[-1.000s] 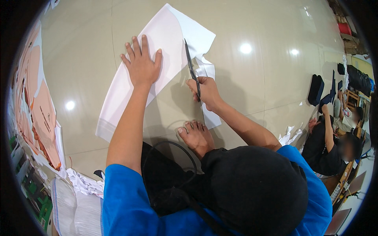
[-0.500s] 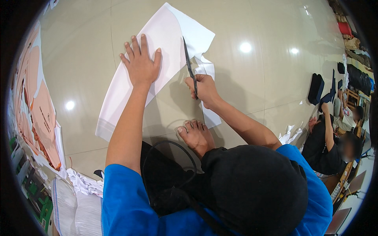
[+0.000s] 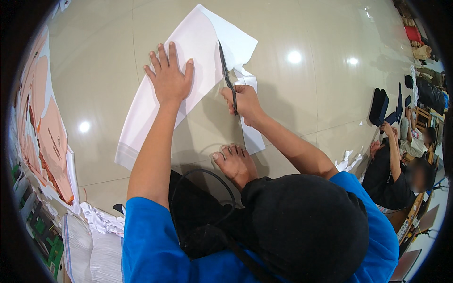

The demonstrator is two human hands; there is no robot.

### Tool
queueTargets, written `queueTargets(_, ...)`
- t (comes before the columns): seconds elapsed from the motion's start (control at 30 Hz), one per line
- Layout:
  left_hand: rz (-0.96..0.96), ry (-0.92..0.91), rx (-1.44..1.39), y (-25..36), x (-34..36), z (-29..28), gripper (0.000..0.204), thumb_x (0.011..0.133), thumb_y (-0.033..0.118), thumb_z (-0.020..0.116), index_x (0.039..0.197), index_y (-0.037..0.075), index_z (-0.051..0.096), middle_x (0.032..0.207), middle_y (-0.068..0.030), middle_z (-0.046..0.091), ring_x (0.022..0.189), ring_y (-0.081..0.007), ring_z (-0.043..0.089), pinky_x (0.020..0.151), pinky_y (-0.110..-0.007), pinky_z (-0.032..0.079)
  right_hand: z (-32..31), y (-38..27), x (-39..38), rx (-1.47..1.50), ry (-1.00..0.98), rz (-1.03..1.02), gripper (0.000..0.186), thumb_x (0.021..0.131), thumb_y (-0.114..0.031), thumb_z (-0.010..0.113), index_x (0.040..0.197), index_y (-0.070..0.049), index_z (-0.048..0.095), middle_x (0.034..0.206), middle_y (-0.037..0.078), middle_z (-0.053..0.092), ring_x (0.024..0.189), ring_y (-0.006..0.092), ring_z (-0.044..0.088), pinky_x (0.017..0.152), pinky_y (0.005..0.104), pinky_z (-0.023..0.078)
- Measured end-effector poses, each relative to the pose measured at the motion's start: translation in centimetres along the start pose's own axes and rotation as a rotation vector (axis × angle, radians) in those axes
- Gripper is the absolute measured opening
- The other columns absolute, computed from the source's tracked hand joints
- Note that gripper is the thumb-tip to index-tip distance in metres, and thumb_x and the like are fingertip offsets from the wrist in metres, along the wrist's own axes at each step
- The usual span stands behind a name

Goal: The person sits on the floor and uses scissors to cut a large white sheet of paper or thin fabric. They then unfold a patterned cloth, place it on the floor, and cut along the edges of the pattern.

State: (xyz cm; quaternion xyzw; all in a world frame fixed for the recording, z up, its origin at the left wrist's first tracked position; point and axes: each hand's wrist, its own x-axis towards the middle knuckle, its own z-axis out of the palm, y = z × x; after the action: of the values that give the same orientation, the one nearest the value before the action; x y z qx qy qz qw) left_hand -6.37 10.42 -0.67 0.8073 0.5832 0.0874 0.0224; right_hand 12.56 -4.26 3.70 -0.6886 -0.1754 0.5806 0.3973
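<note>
A pale pinkish-white fabric panel [image 3: 188,40] lies flat on the tiled floor, slanting from far middle to near left. My left hand [image 3: 169,81] rests on it, palm down with fingers spread. In my right hand [image 3: 246,106] is a pair of black scissors [image 3: 225,66], the fingers closed round the handles. The blades point away from me along the panel's right edge and look almost together. Right of them, the white margin [image 3: 238,40] is partly cut off and trails as a crumpled strip [image 3: 254,137] down toward my bare foot [image 3: 237,165].
Printed peach-coloured fabric [image 3: 49,132] lies at the far left, above white scraps [image 3: 101,218] and a white woven sack [image 3: 78,245]. More scraps [image 3: 349,161] lie at right. Beyond them sits a co-worker [image 3: 394,165] by dark cloth pieces [image 3: 378,106].
My right hand and the scissors have shifted slightly away from me along the edge. The left hand stays in place. At the right, the co-worker's hands have moved a little.
</note>
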Motion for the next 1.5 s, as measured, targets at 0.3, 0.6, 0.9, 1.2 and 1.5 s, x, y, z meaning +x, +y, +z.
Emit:
queueTargets(0.3, 0.002, 0.003, -0.01, 0.0, -0.1, -0.2, 0.083, 0.11, 0.062, 0.044, 0.176, 0.015, 0.029, 0.183, -0.0188, 0.023, 0.169, -0.046, 0.014, 0.133, -0.069, 0.008, 0.2, -1.1, 0.4, 0.016, 0.009, 0.024, 0.034, 0.087, -0.028, 0.081, 0.074, -0.001, 0.064, 0.059, 0.004, 0.058, 0.049, 0.0137, 0.054, 0.047, 0.032, 0.04)
queueTargets(0.6, 0.003, -0.01, 0.0, 0.0, -0.1, -0.1, 0.083, 0.11, 0.062, 0.042, 0.177, 0.015, 0.027, 0.183, -0.019, 0.022, 0.169, -0.0459, 0.012, 0.133, -0.069, 0.007, 0.0, -0.3, 0.9, -0.029, 0.011, 0.031, 0.034, 0.088, -0.025, 0.078, 0.07, -0.002, 0.061, 0.059, 0.004, 0.057, 0.048, 0.013, 0.051, 0.047, 0.0331, 0.04)
queueTargets(0.9, 0.0, -0.006, -0.004, -0.1, -0.1, 0.1, 0.084, 0.11, 0.063, 0.044, 0.176, 0.015, 0.028, 0.183, -0.019, 0.023, 0.169, -0.046, 0.013, 0.133, -0.069, 0.008, -0.1, -2.0, 1.4, 0.004, 0.018, 0.035, 0.036, 0.086, -0.028, 0.084, 0.07, -0.003, 0.063, 0.059, 0.005, 0.059, 0.049, 0.0139, 0.054, 0.047, 0.0323, 0.041)
queueTargets(1.2, 0.0, 0.002, -0.016, -0.2, -0.1, 0.0, 0.083, 0.11, 0.062, 0.044, 0.176, 0.015, 0.029, 0.183, -0.0187, 0.023, 0.169, -0.0463, 0.014, 0.133, -0.07, 0.008, -0.4, -2.9, 2.0, 0.0, -0.014, 0.04, 0.036, 0.086, -0.026, 0.085, 0.069, -0.004, 0.06, 0.064, 0.003, 0.058, 0.051, 0.0138, 0.053, 0.047, 0.0321, 0.042)
queueTargets(1.5, 0.005, -0.001, -0.003, -0.2, -0.1, 0.3, 0.083, 0.11, 0.062, 0.044, 0.176, 0.015, 0.028, 0.183, -0.0188, 0.023, 0.169, -0.0463, 0.014, 0.133, -0.07, 0.008, -1.2, -2.2, 2.6, -0.062, -0.019, 0.037, 0.034, 0.087, -0.024, 0.084, 0.071, -0.003, 0.062, 0.064, 0.005, 0.06, 0.051, 0.014, 0.054, 0.047, 0.0325, 0.041)
